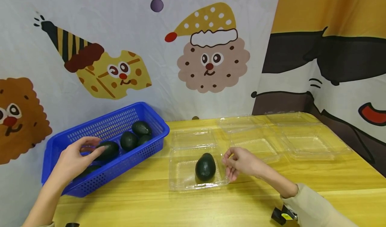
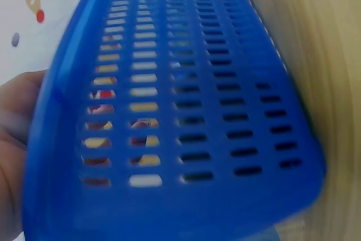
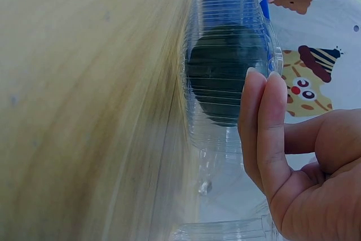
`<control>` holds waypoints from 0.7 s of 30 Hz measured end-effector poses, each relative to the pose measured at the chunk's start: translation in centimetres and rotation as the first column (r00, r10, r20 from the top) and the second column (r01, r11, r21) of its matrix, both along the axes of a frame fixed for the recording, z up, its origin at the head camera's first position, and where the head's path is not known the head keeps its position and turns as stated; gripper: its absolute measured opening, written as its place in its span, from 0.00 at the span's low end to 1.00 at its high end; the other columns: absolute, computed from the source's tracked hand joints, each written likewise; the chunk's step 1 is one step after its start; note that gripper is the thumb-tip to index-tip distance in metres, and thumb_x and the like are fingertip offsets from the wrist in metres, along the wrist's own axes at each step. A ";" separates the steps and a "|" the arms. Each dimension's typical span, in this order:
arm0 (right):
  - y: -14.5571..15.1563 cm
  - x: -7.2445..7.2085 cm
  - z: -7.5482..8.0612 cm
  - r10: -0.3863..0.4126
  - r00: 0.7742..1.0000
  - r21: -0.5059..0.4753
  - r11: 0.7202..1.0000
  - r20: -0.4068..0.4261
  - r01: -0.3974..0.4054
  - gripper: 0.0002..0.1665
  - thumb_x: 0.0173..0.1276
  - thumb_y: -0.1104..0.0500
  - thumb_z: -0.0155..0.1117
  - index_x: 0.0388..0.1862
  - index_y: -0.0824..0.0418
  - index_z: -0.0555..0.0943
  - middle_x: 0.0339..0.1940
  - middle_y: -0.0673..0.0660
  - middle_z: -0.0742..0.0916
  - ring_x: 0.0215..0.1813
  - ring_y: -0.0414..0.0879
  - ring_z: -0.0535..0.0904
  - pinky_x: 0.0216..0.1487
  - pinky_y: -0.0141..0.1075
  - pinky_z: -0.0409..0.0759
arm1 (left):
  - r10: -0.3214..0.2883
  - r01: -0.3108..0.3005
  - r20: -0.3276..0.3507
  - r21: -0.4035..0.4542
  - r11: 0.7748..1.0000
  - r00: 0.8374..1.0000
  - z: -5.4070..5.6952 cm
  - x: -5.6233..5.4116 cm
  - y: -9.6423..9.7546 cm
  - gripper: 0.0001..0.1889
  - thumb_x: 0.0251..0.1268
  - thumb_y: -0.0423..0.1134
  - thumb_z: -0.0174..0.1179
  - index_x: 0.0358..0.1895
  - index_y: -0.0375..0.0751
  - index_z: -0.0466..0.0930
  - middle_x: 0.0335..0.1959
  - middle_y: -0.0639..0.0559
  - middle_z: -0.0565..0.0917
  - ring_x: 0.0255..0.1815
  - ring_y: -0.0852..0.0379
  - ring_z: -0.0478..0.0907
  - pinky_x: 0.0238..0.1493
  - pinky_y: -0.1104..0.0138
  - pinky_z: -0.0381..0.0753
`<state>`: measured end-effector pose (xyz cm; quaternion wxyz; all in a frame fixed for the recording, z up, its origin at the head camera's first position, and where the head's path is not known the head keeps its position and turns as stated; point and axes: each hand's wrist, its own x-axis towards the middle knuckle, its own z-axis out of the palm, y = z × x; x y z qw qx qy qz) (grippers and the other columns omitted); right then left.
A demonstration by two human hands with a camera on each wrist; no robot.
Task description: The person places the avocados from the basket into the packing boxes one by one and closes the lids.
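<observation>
Your left hand (image 1: 73, 156) is released: thumb and fingers are parted over the blue basket (image 1: 153, 150), with nothing enclosed between them. Directly ahead of the thumb tip, at the right of that hand, is the avocado (image 1: 110, 151) to be grasped. Light contact cannot be confirmed; the left wrist view shows mainly the basket wall.

Another avocado (image 1: 91, 170) lies on your side of the left fingers, partly hidden by the near wall. More avocados (image 1: 128, 141) are grouped just beyond the target, to the right of the fingertips.

Picking an avocado from the basket appears to be the step in hand. Bring the thumb down one flank and the fingers down the other, then close evenly. Judge the skin to be smooth and the body rounded; hold it at its widest part. Lift straight up past the near wall before moving sideways, so that neighbouring fruit is not dragged.

Further right, between your hands, stands a clear box (image 1: 182, 175) with its lid (image 1: 193, 138) laid back. One packed avocado (image 1: 205, 167) sits inside, closer to the right fingertips.

Your right hand (image 1: 241, 161) is at the box's right edge. Whether it pinches the edge or only rests there, you cannot tell. Use it to steady the light plastic without squeezing. More clear boxes (image 1: 312, 145) lie beyond and right of that hand.
</observation>
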<state>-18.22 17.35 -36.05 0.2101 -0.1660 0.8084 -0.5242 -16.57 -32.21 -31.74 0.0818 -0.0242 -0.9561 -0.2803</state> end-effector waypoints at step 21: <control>-0.1 0.0 0.0 -0.004 1.000 -0.005 1.000 0.011 0.004 0.12 0.80 0.65 0.53 0.49 0.77 0.71 0.24 0.61 0.85 0.23 0.50 0.84 0.30 0.48 0.86 | -0.121 0.120 0.230 0.016 0.993 0.966 -0.8 -0.7 -3.6 0.36 0.73 0.52 0.61 0.70 0.26 0.64 0.60 0.26 0.75 0.55 0.30 0.76 0.45 0.46 0.83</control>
